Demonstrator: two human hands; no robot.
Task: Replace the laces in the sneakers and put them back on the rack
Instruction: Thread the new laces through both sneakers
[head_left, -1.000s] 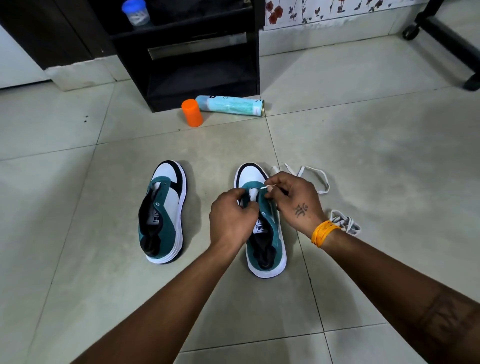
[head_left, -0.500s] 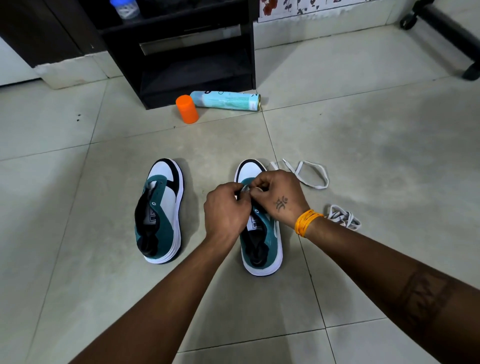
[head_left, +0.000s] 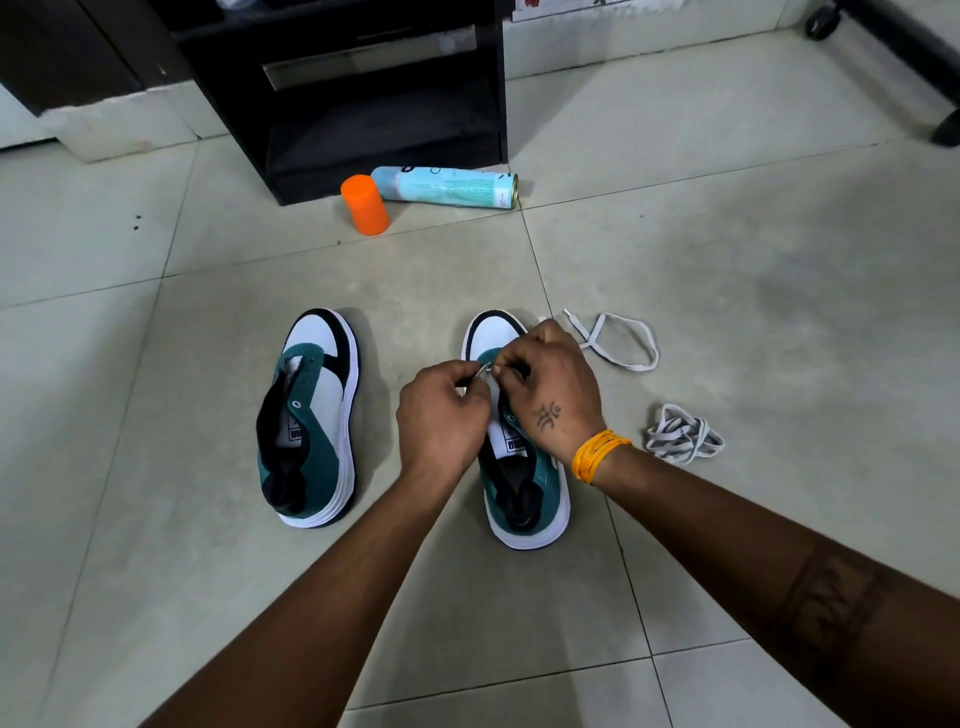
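Observation:
Two teal, white and black sneakers stand on the tiled floor, toes pointing away from me. The left sneaker (head_left: 311, 421) has no lace. Over the front eyelets of the right sneaker (head_left: 524, 493) my left hand (head_left: 441, 421) and my right hand (head_left: 550, 389) meet, both pinching a white lace end between fingertips. That white lace (head_left: 618, 340) trails in a loop on the floor to the right of the shoe. A bundled grey-white lace (head_left: 683, 434) lies further right. The black shoe rack (head_left: 363, 98) stands at the back.
An orange cap (head_left: 364, 204) stands upright and a light blue spray can (head_left: 447, 187) lies on its side in front of the rack. A black wheeled stand leg (head_left: 893, 47) crosses the top right corner. A dark cabinet and white plinth are at top left.
Both hands have shifted slightly toward the toe of the right sneaker and closed together on the lace end. The view has tilted downward, so the rack's upper shelf is cut off.

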